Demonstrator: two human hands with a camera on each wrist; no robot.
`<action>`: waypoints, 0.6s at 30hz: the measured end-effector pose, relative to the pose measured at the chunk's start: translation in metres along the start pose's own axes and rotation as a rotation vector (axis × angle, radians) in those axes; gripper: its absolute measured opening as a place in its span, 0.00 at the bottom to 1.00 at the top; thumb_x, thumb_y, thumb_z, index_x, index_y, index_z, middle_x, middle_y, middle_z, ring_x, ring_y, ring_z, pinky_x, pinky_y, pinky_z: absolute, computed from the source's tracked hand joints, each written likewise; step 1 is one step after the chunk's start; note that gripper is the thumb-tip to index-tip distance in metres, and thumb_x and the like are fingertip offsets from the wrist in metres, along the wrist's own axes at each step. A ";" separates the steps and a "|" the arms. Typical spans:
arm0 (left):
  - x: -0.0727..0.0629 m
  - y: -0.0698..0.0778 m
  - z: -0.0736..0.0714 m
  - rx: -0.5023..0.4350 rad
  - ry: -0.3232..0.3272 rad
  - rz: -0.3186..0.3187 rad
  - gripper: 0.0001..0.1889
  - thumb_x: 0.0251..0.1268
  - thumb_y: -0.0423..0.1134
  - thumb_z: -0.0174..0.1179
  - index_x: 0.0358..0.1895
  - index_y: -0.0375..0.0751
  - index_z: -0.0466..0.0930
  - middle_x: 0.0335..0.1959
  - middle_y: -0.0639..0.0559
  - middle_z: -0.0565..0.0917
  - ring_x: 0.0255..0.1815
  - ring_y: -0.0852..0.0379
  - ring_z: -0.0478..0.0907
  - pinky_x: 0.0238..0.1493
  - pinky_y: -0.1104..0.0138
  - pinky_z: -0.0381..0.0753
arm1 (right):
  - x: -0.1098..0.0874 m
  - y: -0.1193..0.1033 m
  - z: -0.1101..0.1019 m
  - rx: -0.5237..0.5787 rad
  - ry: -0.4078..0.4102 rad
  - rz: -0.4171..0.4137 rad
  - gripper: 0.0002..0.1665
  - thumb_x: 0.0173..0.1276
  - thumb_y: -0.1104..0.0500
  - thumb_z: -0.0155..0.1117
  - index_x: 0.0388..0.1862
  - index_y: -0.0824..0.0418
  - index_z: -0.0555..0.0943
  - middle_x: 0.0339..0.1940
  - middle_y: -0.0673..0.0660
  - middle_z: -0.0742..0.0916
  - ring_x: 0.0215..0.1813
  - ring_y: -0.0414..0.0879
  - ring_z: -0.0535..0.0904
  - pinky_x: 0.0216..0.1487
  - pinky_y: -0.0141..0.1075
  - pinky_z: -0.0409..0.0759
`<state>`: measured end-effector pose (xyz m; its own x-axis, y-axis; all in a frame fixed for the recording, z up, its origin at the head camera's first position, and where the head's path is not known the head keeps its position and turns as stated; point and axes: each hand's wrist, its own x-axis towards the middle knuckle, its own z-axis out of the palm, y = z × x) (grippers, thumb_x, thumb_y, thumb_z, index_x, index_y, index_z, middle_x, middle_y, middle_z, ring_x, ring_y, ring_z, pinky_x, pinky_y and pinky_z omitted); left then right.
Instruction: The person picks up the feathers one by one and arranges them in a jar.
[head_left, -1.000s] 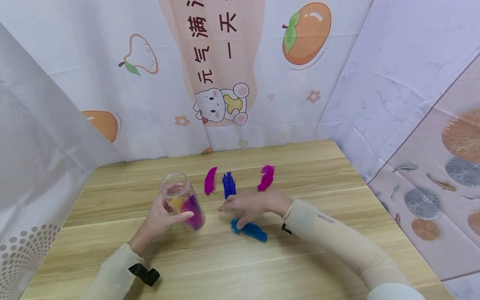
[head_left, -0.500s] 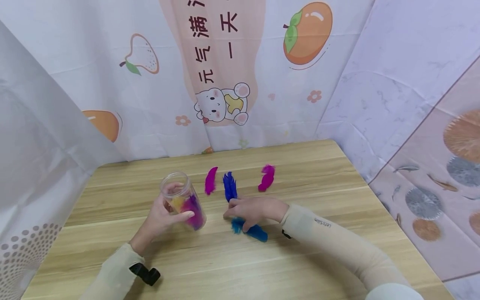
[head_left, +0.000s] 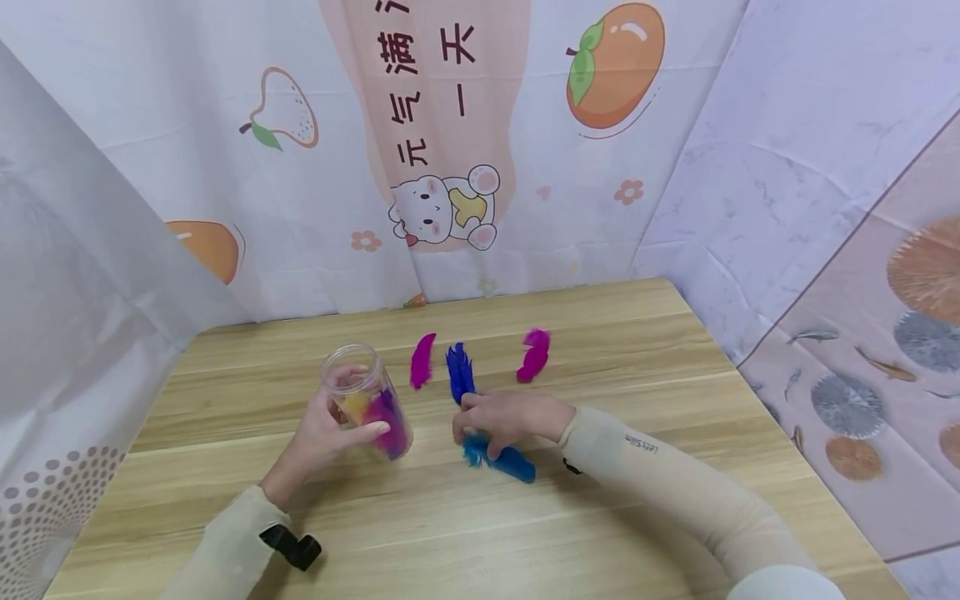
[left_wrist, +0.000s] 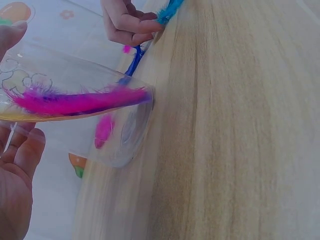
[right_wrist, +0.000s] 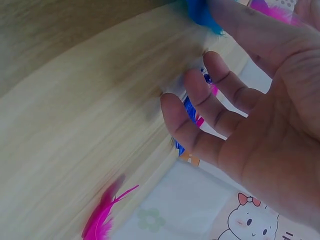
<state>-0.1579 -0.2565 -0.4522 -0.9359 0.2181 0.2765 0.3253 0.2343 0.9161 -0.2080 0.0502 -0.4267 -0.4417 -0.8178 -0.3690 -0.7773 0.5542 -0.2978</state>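
My left hand (head_left: 315, 442) grips a clear plastic jar (head_left: 356, 392), held tilted with its open mouth up. Pink, purple and yellow feathers (left_wrist: 75, 101) lie inside it. Over the table's middle, my right hand (head_left: 513, 417) has thumb and index finger at the ragged end of a turquoise feather (head_left: 516, 466), pinching it; the index fingertip is partly hidden. In the right wrist view the other fingers (right_wrist: 197, 95) are spread above the wood. A dark blue feather (head_left: 460, 371) lies just beyond the right hand, its near end beside the knuckles.
Two magenta feathers lie farther back: the left magenta feather (head_left: 422, 362) behind the jar and the right magenta feather (head_left: 534, 357) beyond the right hand. The wood-grain table (head_left: 420, 542) ends at a printed curtain (head_left: 315, 217) at the back.
The right hand has shifted slightly right and toward the body, its thumb and index finger closing in on the turquoise feather. The left hand and jar stay nearly still.
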 end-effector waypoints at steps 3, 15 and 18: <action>0.000 -0.001 0.000 0.000 -0.002 0.009 0.40 0.52 0.23 0.75 0.68 0.40 0.64 0.58 0.47 0.79 0.57 0.55 0.79 0.49 0.64 0.83 | 0.001 0.002 0.001 0.014 -0.005 -0.007 0.23 0.63 0.57 0.77 0.56 0.43 0.81 0.50 0.46 0.75 0.52 0.41 0.71 0.48 0.28 0.76; 0.000 -0.001 0.000 -0.004 -0.004 0.015 0.40 0.51 0.23 0.75 0.67 0.40 0.65 0.58 0.48 0.80 0.56 0.55 0.79 0.48 0.64 0.83 | 0.002 0.004 0.002 0.094 -0.034 -0.024 0.18 0.66 0.60 0.74 0.51 0.45 0.82 0.48 0.45 0.78 0.49 0.39 0.71 0.50 0.30 0.75; 0.000 -0.002 0.000 -0.001 -0.008 0.020 0.40 0.51 0.23 0.75 0.67 0.39 0.64 0.58 0.48 0.79 0.56 0.55 0.79 0.48 0.64 0.83 | 0.003 0.004 0.003 0.121 -0.058 -0.039 0.17 0.67 0.62 0.73 0.49 0.46 0.81 0.46 0.43 0.78 0.49 0.38 0.71 0.52 0.30 0.74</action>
<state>-0.1582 -0.2568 -0.4544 -0.9282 0.2300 0.2926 0.3438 0.2289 0.9107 -0.2111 0.0508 -0.4313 -0.3829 -0.8305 -0.4045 -0.7318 0.5400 -0.4159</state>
